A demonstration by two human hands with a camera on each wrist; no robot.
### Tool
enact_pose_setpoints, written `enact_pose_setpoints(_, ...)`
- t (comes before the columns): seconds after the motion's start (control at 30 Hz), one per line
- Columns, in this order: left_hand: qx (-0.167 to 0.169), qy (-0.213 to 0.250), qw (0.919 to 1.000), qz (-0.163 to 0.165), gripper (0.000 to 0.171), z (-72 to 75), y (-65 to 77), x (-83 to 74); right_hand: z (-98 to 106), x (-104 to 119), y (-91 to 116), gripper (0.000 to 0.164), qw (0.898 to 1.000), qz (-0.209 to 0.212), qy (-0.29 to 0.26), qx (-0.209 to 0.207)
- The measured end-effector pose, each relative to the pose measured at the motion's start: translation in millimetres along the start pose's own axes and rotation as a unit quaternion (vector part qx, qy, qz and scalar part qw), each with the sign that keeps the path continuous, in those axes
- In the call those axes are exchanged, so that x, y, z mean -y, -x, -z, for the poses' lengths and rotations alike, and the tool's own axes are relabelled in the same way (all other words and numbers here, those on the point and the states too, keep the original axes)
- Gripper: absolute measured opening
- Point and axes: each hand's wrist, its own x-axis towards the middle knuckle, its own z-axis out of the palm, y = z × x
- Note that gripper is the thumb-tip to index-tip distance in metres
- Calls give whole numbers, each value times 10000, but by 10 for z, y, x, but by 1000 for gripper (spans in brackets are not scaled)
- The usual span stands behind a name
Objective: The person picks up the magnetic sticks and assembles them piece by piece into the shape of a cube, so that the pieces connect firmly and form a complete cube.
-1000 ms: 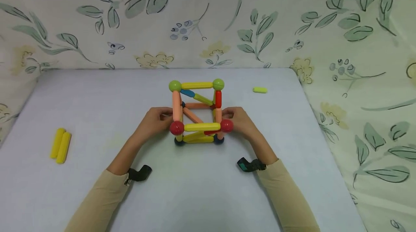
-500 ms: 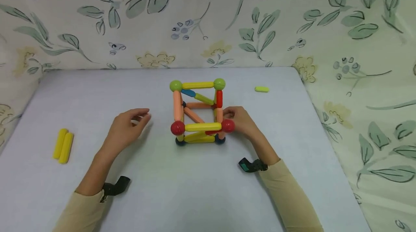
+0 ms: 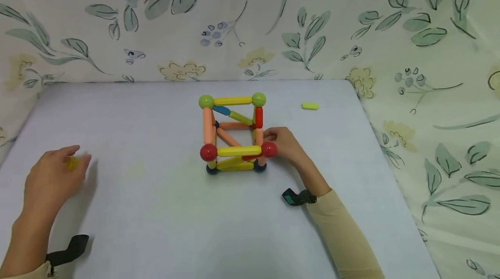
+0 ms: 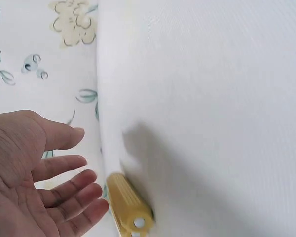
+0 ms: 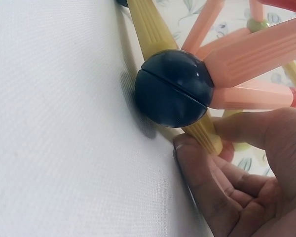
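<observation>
A cube-like frame of coloured magnetic rods and balls (image 3: 239, 151) stands mid-table. At its right side my right hand (image 3: 287, 145) pinches a yellow rod (image 5: 205, 136) between thumb and index finger, just beside a dark blue ball (image 5: 173, 89), as the right wrist view shows. Far to the left, my left hand (image 3: 54, 179) hovers over two loose yellow rods (image 4: 129, 203), mostly covered by it in the head view. In the left wrist view its fingers are spread and relaxed, with the fingertips right next to the rods and nothing gripped.
A short lime-green rod (image 3: 310, 106) lies at the back right of the white table (image 3: 168, 222). Floral cloth (image 3: 226, 18) hangs behind the table and continues along its right side.
My left hand has let go of the frame's left side and travelled far left to the yellow rods. The right hand keeps its place at the frame, which stays put.
</observation>
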Motion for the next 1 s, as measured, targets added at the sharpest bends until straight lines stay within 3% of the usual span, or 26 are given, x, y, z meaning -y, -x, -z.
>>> enact_pose_setpoints(0.1,102,-94,9998,159,57,18,-12,87,3,-7,-9,58,10000,13,17,-32)
enact_pose_setpoints(0.3,91,-139,9998,50,49,15,29,172,8,-30,-15,52,10000,-13,-89,-41)
enact_pose_setpoints(0.7,618,-434,9961,454,47,-33,77,10,2,-17,8,48,9997,-62,-241,28)
enact_pose_setpoints(0.87,555,-295,9977,250,48,-46,76,-86,-8,-9,9,49,9996,-139,-229,-59)
enact_pose_setpoints(1.0,423,34,9990,-136,52,-66,64,-197,-17,-11,-4,47,9997,-119,-183,-80)
